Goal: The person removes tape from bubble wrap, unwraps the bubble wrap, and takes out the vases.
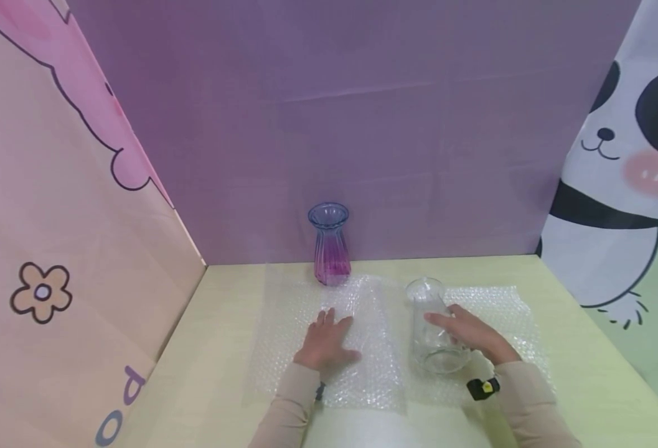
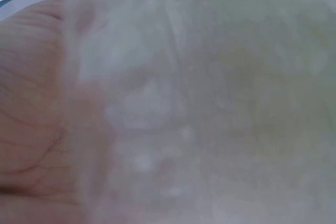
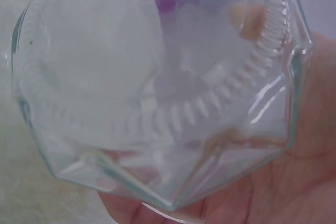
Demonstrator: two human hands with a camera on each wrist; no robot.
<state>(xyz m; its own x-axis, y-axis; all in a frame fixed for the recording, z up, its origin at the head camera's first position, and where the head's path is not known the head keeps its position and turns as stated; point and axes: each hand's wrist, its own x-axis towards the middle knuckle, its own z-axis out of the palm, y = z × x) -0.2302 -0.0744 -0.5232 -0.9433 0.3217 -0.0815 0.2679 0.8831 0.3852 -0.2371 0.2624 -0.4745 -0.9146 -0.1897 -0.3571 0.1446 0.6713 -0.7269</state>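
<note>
My left hand (image 1: 324,346) lies with fingers spread on a sheet of bubble wrap (image 1: 370,379). In the left wrist view, blurred plastic wrap (image 2: 210,98) fills most of the picture beside the palm (image 2: 31,103). My right hand (image 1: 479,335) grips a clear glass vase (image 1: 425,341) by its side, over a second sheet of bubble wrap (image 1: 502,311). The vase is tipped, its flared mouth pointing away from me. Its faceted base (image 3: 105,82) faces the right wrist camera, with the palm and fingers (image 3: 252,192) behind the glass.
A blue-to-purple ribbed glass vase (image 1: 331,249) stands upright at the back of the pale table (image 1: 205,348), just behind the left sheet. A purple backdrop (image 1: 362,124) rises behind the table, and printed cloth panels (image 1: 99,249) flank it.
</note>
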